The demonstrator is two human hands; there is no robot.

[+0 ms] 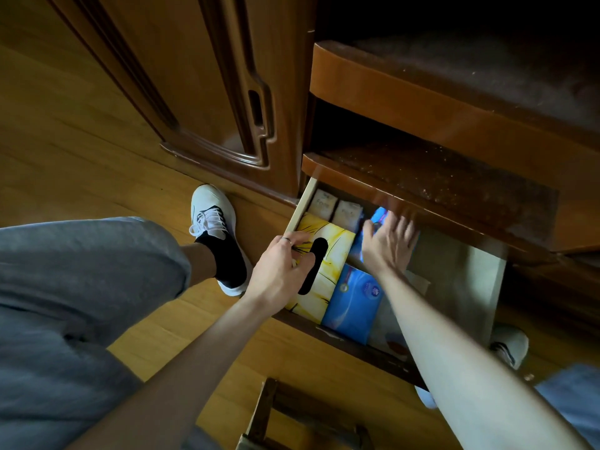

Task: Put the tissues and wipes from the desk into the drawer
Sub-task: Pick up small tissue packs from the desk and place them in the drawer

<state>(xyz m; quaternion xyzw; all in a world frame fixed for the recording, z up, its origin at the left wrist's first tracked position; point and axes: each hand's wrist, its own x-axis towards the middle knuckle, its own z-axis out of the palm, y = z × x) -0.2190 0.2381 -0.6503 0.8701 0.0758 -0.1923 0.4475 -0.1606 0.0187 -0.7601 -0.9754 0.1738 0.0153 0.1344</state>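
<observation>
While the left hand (281,271) curls its fingers on the stiff, light yellow cardboard tissue box (324,254), best held by its edges, the right hand (388,245) presses flat-fingered on a soft, slippery blue wipes pack (378,219) inside the open wooden drawer (454,280).

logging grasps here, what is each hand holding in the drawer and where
Left hand grips the yellow tissue box at its left edge. Right hand lies flat on a blue pack, fingers spread, gripping nothing.

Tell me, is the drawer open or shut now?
Open. The drawer is pulled out under the shelf, so the yellow tissue box and blue packs inside show.
</observation>
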